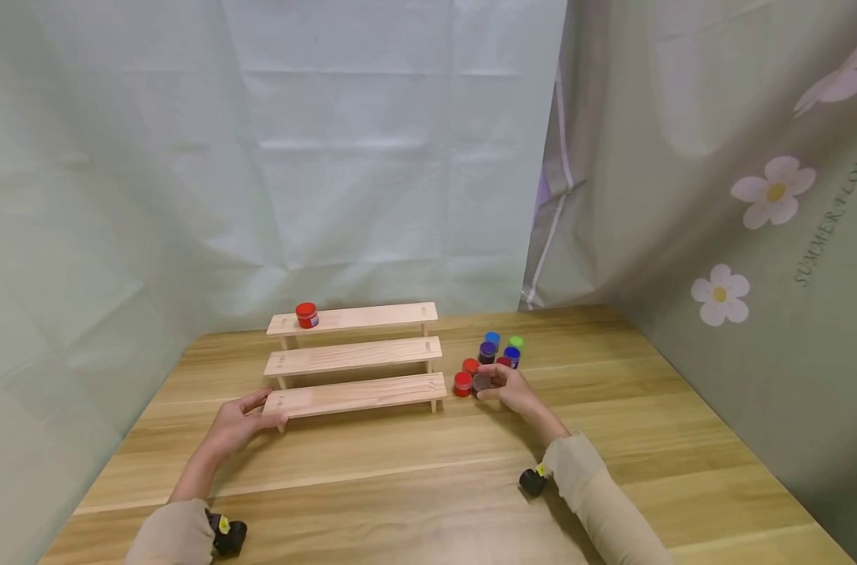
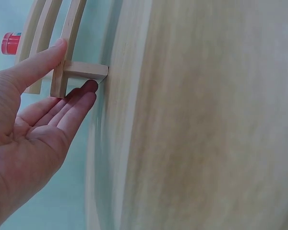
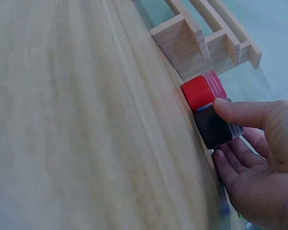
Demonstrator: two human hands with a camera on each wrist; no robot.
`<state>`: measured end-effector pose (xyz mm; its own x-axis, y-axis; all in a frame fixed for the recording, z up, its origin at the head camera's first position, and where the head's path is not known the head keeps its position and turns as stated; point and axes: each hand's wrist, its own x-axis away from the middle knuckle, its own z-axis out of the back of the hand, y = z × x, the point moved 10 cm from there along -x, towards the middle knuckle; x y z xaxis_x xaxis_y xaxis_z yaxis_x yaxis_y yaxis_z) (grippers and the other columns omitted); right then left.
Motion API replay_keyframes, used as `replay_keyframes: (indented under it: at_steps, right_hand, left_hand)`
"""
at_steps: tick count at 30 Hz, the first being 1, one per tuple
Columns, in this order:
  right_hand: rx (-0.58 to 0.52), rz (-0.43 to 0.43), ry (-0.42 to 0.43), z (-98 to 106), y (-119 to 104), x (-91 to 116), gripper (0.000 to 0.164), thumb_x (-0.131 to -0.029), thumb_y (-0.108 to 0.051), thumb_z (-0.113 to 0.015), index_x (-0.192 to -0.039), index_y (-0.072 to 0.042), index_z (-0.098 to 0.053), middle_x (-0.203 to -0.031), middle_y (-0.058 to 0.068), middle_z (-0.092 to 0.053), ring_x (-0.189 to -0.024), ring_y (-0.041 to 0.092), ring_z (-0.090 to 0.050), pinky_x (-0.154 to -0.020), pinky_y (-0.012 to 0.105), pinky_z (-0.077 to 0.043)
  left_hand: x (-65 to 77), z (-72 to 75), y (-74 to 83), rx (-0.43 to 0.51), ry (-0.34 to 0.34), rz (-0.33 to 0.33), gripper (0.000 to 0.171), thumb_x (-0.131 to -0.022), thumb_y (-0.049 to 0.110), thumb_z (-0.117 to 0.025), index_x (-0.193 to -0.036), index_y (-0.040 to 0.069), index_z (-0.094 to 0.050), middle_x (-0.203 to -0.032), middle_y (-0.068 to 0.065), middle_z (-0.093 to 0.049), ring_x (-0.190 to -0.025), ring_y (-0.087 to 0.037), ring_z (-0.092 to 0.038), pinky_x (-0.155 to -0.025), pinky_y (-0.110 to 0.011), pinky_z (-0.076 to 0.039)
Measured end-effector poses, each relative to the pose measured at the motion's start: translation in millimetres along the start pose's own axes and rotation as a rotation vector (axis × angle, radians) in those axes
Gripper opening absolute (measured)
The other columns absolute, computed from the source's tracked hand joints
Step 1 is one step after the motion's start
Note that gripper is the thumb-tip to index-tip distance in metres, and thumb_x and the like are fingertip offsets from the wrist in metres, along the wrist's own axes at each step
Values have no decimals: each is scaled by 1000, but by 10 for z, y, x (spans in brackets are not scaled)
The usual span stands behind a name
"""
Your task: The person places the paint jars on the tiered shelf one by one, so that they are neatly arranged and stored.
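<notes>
A three-tier wooden stand point(image 1: 354, 396) is on the table, its lowest board nearest me. My left hand point(image 1: 236, 424) grips the left end of that board, thumb on the front edge and fingers around the far side; the left wrist view shows the fingertips close by the leg. Beyond the stand's right end, my right hand point(image 1: 511, 390) holds a black paint jar point(image 3: 212, 127) between thumb and fingers. The jar stands on the table against a red jar point(image 3: 198, 93). Another red jar point(image 1: 306, 315) sits on the top board, toward its left end.
Behind the right hand cluster several small jars: a purple one point(image 1: 487, 352), a light blue one point(image 1: 492, 339), a green one point(image 1: 516, 343) and a dark blue one point(image 1: 512, 357). An orange-red jar point(image 1: 470, 366) is beside them. Hanging cloth point(image 1: 372, 196) borders the table.
</notes>
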<state>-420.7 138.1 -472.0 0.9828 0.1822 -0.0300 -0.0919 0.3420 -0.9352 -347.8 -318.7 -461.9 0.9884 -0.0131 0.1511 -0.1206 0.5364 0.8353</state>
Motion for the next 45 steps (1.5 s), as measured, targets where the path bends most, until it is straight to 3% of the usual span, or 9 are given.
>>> replay_keyframes:
  at_steps: [7, 9, 16, 21, 27, 31, 39, 45]
  right_hand:
    - [8, -11, -3, 10, 55, 1, 46, -82, -2, -73, -126, 4, -60, -127, 23, -62, -113, 29, -61, -100, 38, -49]
    - [3, -5, -10, 12, -8, 33, 45, -82, -1, -72, -125, 5, -60, -127, 24, -62, -114, 30, -60, -100, 39, -49]
    - [9, 10, 11, 54, -74, -5, 45, -81, 0, -73, -125, 6, -60, -124, 24, -63, -108, 25, -62, -91, 25, -50]
    - [17, 0, 20, 90, -184, -6, 45, -83, -1, -72, -125, 4, -60, -122, 23, -65, -107, 24, -64, -88, 25, -53]
    - [9, 58, 13, 85, -446, -67, 47, -84, -1, -71, -128, 6, -57, -124, 26, -63, -107, 24, -64, -88, 26, -53]
    - [15, 58, 13, 38, -657, -140, 48, -85, -6, -72, -131, 1, -58, -125, 23, -64, -111, 27, -63, -87, 25, -53]
    - [-30, 65, -7, -159, -1086, -309, 49, -88, -9, -70, -135, -6, -56, -132, 19, -60, -121, 32, -58, -99, 40, -52]
    - [-73, 111, -12, -323, -1440, -451, 49, -90, -8, -69, -137, -9, -56, -130, 17, -61, -120, 30, -58, -102, 43, -50]
  left_hand:
    - [-6, -6, -17, -5, -6, 3, 87, -89, 34, -72, -151, -4, -25, -155, -33, -24, -145, -50, -21, -116, -59, -28]
    - [-11, -6, -19, -5, -4, 1, 88, -88, 34, -72, -151, -5, -25, -155, -33, -24, -145, -49, -21, -116, -59, -28]
    - [-13, 3, -7, -11, -5, 0, 89, -88, 36, -71, -152, -5, -24, -155, -33, -23, -145, -50, -22, -116, -59, -28]
    - [5, 4, -15, -11, -3, -5, 88, -89, 35, -71, -151, -6, -25, -154, -34, -24, -144, -50, -24, -115, -58, -31]
    - [16, 14, 19, -13, 0, -17, 88, -88, 35, -72, -151, -6, -26, -154, -33, -26, -142, -48, -29, -115, -55, -33]
    - [12, 14, 39, -12, -1, -24, 87, -89, 35, -71, -150, -8, -27, -153, -33, -28, -141, -46, -33, -113, -53, -37]
    - [-7, 17, 7, -4, 4, -14, 87, -88, 35, -72, -149, -8, -27, -153, -32, -29, -141, -46, -33, -114, -52, -35]
    - [-9, 34, 19, -20, 8, -29, 86, -88, 34, -73, -149, -8, -30, -152, -32, -31, -138, -44, -39, -106, -39, -46]
